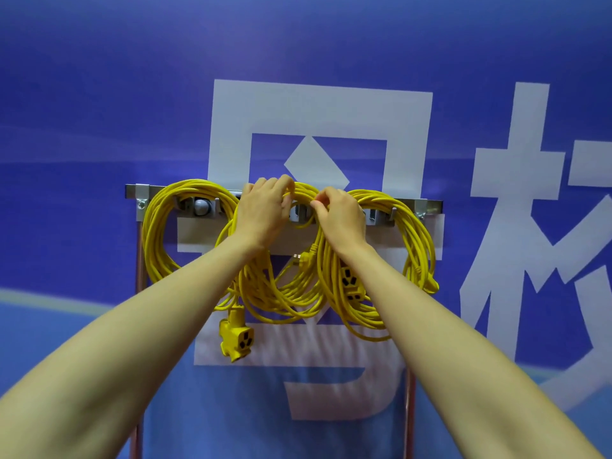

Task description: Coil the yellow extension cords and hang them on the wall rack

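left hand (261, 210) curls over the top of the middle cord coil (284, 293), right hand (341, 215) pinches its strands, at the centre hook (299, 214) of the wall rack (430, 205). loops that miss the hook could slide off, dragged by the dangling socket block (233, 336).

Bright, even, diffuse light; no glare, only faint soft shadows under the yellow cord coils (185, 226). Wide-angle stretch: forearms (116, 342) balloon toward the lower corners. Hanging socket block (235, 336) slightly smeared; the coils above read sharper.
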`<control>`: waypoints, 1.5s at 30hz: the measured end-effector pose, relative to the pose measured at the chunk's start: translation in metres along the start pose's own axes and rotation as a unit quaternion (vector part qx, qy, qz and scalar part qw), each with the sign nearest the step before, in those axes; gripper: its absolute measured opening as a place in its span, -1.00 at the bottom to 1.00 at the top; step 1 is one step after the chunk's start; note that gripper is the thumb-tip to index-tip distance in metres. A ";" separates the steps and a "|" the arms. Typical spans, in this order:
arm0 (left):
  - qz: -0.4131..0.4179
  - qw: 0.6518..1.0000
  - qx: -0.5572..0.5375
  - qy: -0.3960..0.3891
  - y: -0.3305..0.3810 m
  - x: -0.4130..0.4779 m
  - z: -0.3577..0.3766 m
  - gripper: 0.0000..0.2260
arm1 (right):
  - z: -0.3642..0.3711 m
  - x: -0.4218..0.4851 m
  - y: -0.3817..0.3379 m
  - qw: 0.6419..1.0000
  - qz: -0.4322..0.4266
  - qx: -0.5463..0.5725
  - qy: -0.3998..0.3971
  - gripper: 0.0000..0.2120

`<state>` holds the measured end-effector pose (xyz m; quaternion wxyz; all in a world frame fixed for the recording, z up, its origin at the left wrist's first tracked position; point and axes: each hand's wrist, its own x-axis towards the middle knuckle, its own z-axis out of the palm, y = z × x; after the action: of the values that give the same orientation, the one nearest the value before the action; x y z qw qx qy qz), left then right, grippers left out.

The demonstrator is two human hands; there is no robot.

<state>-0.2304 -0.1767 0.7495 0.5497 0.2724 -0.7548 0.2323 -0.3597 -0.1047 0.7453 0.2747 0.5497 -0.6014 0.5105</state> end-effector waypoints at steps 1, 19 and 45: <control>0.006 1.000 0.006 -0.001 0.000 -0.001 0.000 -0.83 | -0.001 0.001 0.000 0.999 0.018 0.030 0.003 -0.81; -0.030 0.998 0.042 -0.044 0.012 0.003 0.002 -0.75 | 0.011 -0.009 0.003 0.992 -0.045 -0.116 0.000 -0.82; -0.005 0.997 0.056 -0.060 0.001 0.002 0.010 -0.81 | 0.016 -0.015 0.020 0.971 -0.172 -0.128 0.107 -0.90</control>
<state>-0.2386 -0.1822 0.7483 0.4881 0.3202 -0.7709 0.2548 -0.3708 -0.1163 0.7204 0.4890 0.5474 -0.5256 0.4301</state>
